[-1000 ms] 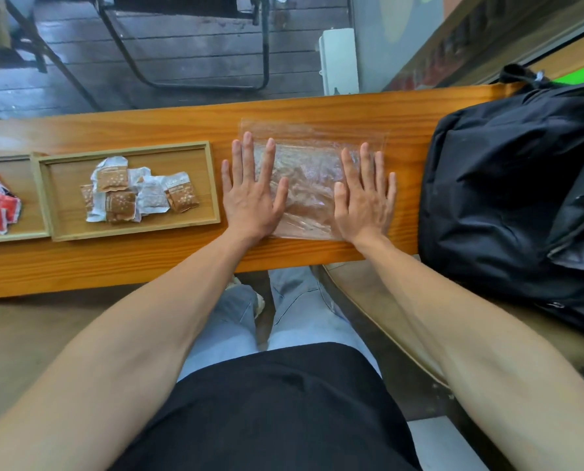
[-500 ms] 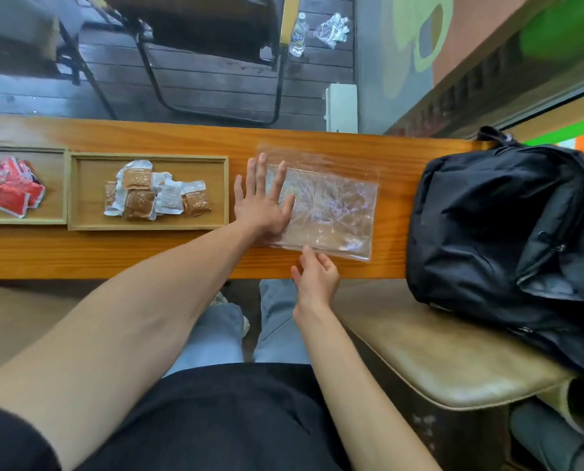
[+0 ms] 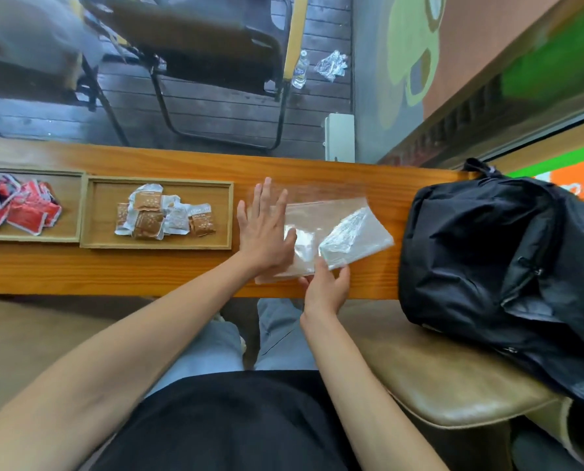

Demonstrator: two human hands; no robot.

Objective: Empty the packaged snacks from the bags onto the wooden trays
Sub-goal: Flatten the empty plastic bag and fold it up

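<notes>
An empty clear plastic bag (image 3: 331, 229) lies on the wooden counter (image 3: 181, 277). My left hand (image 3: 263, 229) presses flat on the bag's left end with straight fingers. My right hand (image 3: 328, 287) pinches the bag's near edge and holds its right half lifted and folded over. Left of the bag, a wooden tray (image 3: 93, 215) holds several brown and white snack packets (image 3: 161, 215). A second wooden tray (image 3: 76, 205) at the far left holds several red snack packets (image 3: 15, 209).
A black backpack (image 3: 508, 266) sits on a tan padded seat (image 3: 437, 379) at the right, close to the bag. Beyond the counter are a folding chair (image 3: 209, 62), a bottle (image 3: 299, 68) and a crumpled wrapper (image 3: 331, 64) on dark floorboards.
My right hand left the top of the bag, dropped to the counter's near edge, then took the bag's near edge and folded its right part up. My left hand stayed pressing.
</notes>
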